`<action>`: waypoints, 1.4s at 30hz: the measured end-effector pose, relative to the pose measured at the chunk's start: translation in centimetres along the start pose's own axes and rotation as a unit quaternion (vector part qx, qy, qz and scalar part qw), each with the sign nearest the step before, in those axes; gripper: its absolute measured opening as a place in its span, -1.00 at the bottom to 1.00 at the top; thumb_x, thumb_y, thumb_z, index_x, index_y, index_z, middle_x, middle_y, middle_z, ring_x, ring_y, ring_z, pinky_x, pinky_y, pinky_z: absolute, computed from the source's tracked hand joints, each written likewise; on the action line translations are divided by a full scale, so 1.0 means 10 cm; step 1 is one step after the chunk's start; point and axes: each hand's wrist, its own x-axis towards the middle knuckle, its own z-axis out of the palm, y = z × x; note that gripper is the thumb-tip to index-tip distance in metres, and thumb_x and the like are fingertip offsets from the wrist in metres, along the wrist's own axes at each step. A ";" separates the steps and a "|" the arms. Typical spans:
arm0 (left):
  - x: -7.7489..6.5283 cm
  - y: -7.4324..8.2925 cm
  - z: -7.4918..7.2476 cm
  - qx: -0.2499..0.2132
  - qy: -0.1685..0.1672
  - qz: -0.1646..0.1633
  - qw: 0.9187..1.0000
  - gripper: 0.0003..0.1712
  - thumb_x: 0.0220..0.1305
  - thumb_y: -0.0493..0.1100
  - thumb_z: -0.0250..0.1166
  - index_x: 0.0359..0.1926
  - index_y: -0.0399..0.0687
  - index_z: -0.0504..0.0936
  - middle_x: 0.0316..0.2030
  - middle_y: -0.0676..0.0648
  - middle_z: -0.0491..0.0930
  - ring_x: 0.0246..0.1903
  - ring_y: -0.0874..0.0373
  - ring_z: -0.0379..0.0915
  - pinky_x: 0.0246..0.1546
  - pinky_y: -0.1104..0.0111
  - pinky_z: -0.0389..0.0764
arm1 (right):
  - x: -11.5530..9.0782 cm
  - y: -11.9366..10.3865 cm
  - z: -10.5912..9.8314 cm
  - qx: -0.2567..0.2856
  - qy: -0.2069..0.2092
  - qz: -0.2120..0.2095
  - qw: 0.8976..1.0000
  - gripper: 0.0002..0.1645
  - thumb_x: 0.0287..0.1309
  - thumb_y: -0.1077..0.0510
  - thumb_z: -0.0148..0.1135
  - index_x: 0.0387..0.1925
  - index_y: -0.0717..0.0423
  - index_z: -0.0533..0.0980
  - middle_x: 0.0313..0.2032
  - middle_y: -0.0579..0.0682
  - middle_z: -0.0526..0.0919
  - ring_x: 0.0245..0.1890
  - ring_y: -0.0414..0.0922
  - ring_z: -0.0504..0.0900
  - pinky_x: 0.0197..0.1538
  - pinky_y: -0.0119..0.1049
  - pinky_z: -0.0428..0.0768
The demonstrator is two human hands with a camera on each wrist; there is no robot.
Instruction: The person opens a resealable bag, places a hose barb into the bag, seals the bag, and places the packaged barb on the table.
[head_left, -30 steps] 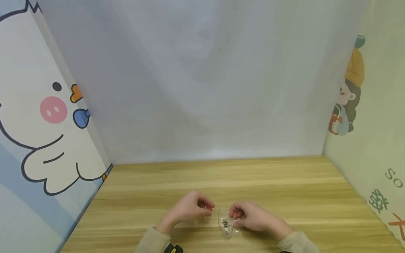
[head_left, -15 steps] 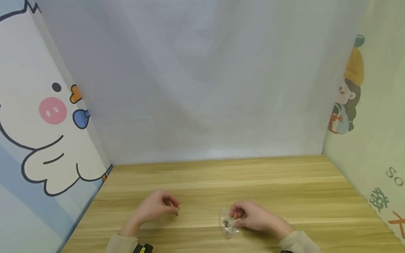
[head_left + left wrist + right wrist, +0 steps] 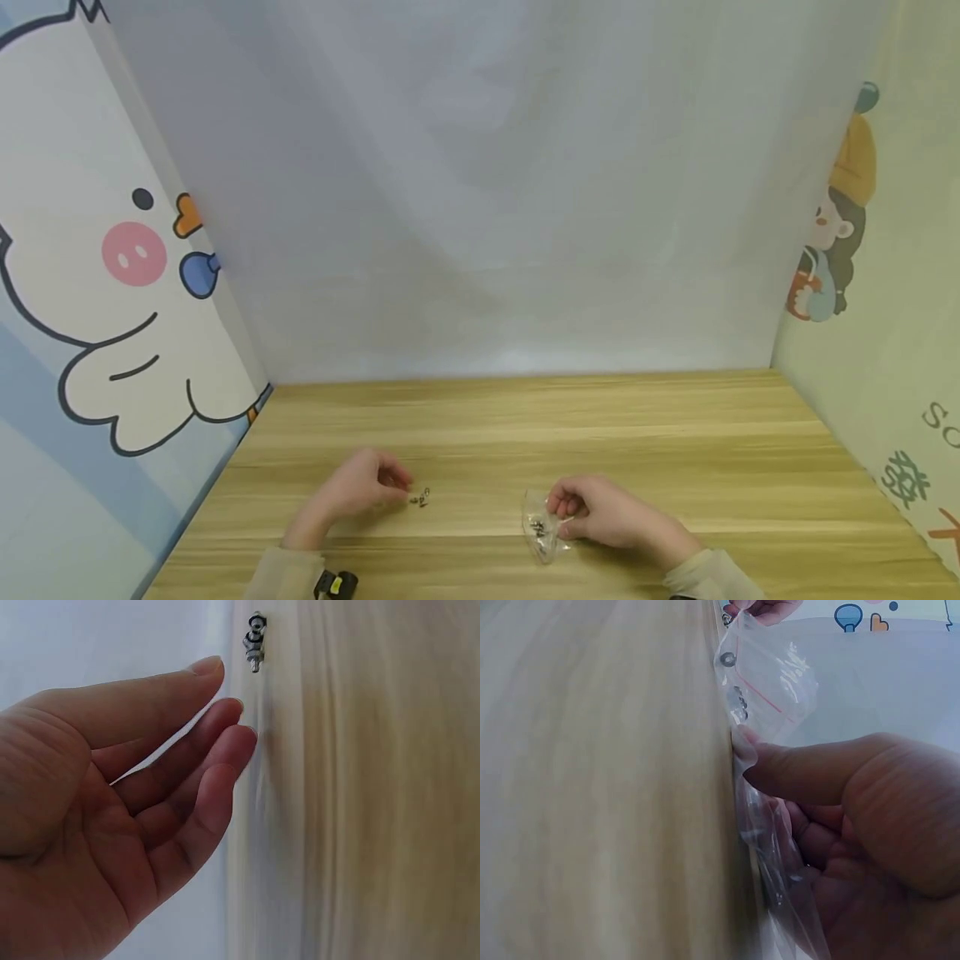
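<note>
Hands, head view: two; left hand (image 3: 363, 485) loosely curved, holding nothing; right hand (image 3: 600, 510) pinching one clear, limp plastic bag (image 3: 532, 510) by its side.
Loose pieces, head view: one cluster of small silver-and-dark metal pieces (image 3: 419, 500) on the pale wood-grain table (image 3: 637, 417), just beyond the left fingertips, toward the right hand; roughly four, exact count uncertain.
Loose pieces, left wrist view: overlapping, apart from the thumb tip.
Piece handling (judged): hard, light, apt to roll; pinch singly between thumb and forefinger tips.
Bag, right wrist view: one red line (image 3: 765, 696) across it; dark parts (image 3: 740, 703) inside, beyond the right thumb, number unreadable.
Bag handling (judged): light, soft, slippery; grip an edge clear of the contents.
</note>
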 end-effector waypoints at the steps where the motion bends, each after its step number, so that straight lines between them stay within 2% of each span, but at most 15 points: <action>1: 0.01 0.01 0.02 0.002 -0.001 0.000 1.000 -0.76 0.15 -0.34 0.58 -0.14 -0.26 0.79 -0.29 0.01 0.75 -0.29 0.12 0.63 -0.22 0.36 0.66 | 0.00 0.00 0.00 0.000 0.000 0.000 1.000 -0.70 0.17 0.32 0.56 -0.16 0.03 0.60 -0.27 -0.12 0.60 -0.23 -0.25 0.55 -0.09 -0.35 0.61; 9: 0.03 0.04 0.09 0.014 0.001 -0.004 1.000 -0.80 0.11 -0.40 0.56 -0.21 -0.26 0.78 -0.34 0.00 0.72 -0.31 0.13 0.61 -0.20 0.31 0.68 | 0.01 0.01 -0.01 0.007 0.000 -0.002 1.000 -0.70 0.16 0.33 0.56 -0.15 0.04 0.61 -0.28 -0.13 0.59 -0.24 -0.25 0.56 -0.10 -0.35 0.63; 24: 0.06 0.05 0.10 0.034 -0.007 0.004 0.999 -0.84 0.12 -0.38 0.59 -0.28 -0.20 0.78 -0.36 0.03 0.72 -0.33 0.15 0.60 -0.24 0.32 0.67 | -0.01 0.01 0.00 0.017 -0.002 0.002 1.000 -0.70 0.17 0.35 0.55 -0.15 0.04 0.61 -0.27 -0.10 0.60 -0.23 -0.24 0.56 -0.11 -0.36 0.63; 34: 0.06 0.05 0.10 0.023 -0.009 0.001 1.000 -0.84 0.12 -0.38 0.59 -0.27 -0.21 0.78 -0.36 0.03 0.71 -0.33 0.15 0.60 -0.23 0.30 0.67 | 0.01 0.02 -0.01 0.019 -0.003 -0.003 1.000 -0.69 0.16 0.37 0.54 -0.15 0.04 0.62 -0.27 -0.11 0.60 -0.24 -0.25 0.56 -0.12 -0.36 0.63; 42: 0.07 0.08 0.11 0.031 -0.016 0.003 0.999 -0.85 0.13 -0.38 0.59 -0.29 -0.19 0.79 -0.37 0.04 0.71 -0.34 0.16 0.60 -0.26 0.32 0.66 | 0.01 0.02 0.00 0.013 -0.002 -0.003 1.000 -0.70 0.17 0.33 0.56 -0.15 0.04 0.61 -0.28 -0.11 0.59 -0.24 -0.25 0.56 -0.11 -0.36 0.64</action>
